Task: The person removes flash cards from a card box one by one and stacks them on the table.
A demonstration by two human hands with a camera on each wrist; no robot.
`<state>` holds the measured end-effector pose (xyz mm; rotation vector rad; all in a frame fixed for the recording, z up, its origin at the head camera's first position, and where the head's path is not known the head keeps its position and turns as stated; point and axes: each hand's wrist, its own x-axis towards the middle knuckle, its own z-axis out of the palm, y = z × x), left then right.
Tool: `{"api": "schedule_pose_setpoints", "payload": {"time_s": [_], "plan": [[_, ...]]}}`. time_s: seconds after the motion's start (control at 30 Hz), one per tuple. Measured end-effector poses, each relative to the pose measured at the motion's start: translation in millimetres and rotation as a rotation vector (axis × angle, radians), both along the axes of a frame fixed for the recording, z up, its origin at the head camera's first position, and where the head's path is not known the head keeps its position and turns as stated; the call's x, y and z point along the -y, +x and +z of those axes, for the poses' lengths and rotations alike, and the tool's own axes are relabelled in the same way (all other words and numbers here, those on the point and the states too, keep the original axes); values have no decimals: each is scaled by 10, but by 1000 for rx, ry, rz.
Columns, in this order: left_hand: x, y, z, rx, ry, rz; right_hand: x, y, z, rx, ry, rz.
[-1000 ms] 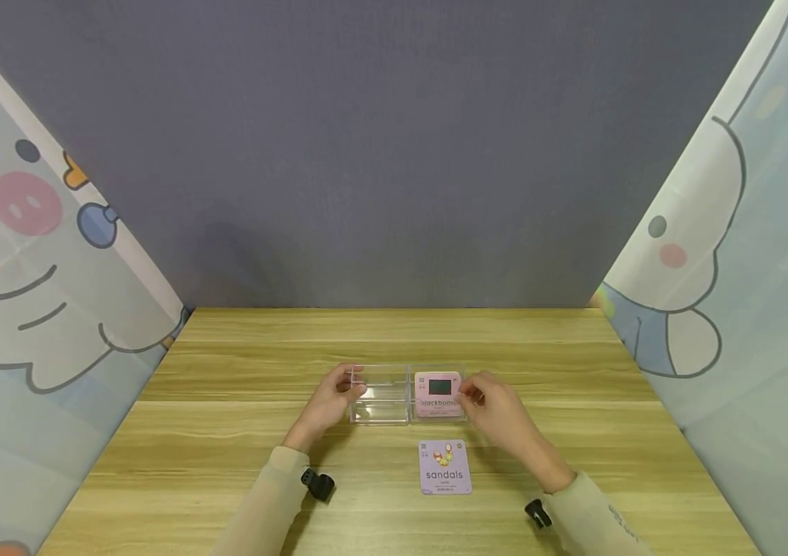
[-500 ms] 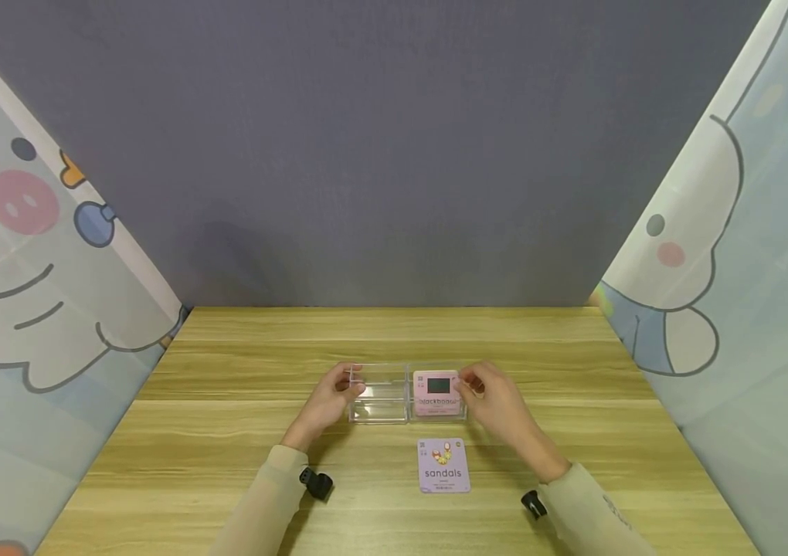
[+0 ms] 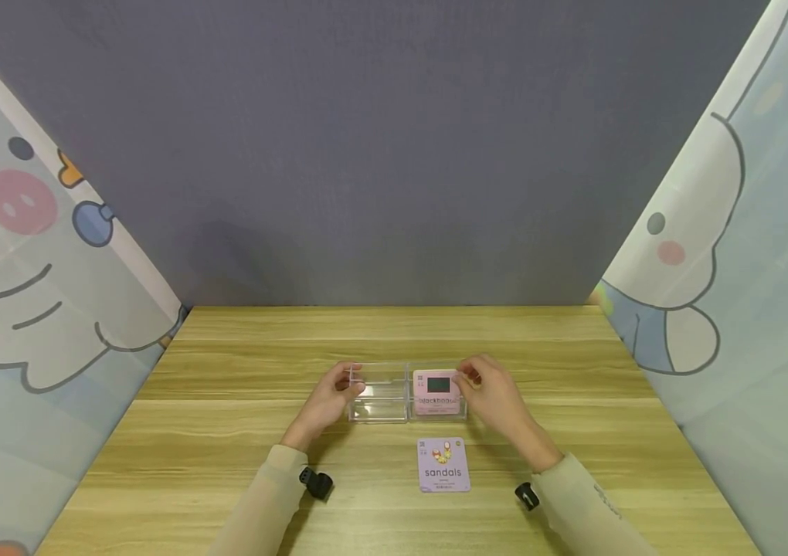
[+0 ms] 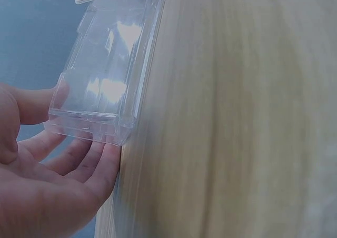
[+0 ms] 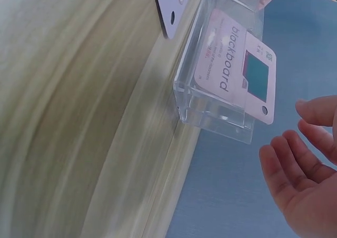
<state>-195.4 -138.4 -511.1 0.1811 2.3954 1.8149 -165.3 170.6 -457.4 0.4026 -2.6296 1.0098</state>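
A clear plastic card holder (image 3: 378, 413) with two bays side by side stands mid-table. My left hand (image 3: 324, 401) grips its left end; in the left wrist view the thumb lies on the inner side of the holder (image 4: 105, 53) and the fingers are behind and below. A pink card (image 3: 437, 405) printed "blackboard" leans upright in the right bay. Beside that card's right edge is my right hand (image 3: 498, 398). The right wrist view shows its fingers loosely bent and apart from the blackboard card (image 5: 221, 53), with nothing between them.
A purple card (image 3: 443, 465) printed "sandals" lies flat on the wooden table (image 3: 227, 432) in front of the holder's right bay. A dark grey panel (image 3: 394, 154) rises behind the table, with cartoon-printed curtains (image 3: 769, 324) at both sides.
My right hand has shifted slightly upward along the blackboard card's right edge. My left hand, the holder and the sandals card stay in place.
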Motion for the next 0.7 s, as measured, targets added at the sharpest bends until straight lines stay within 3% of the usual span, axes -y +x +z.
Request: {"api": "schedule_pose_setpoints", "payload": {"time_s": [0.7], "plan": [[30,-10,-5,1,-17,-18,41,-99,-101,-44,37,13]]}}
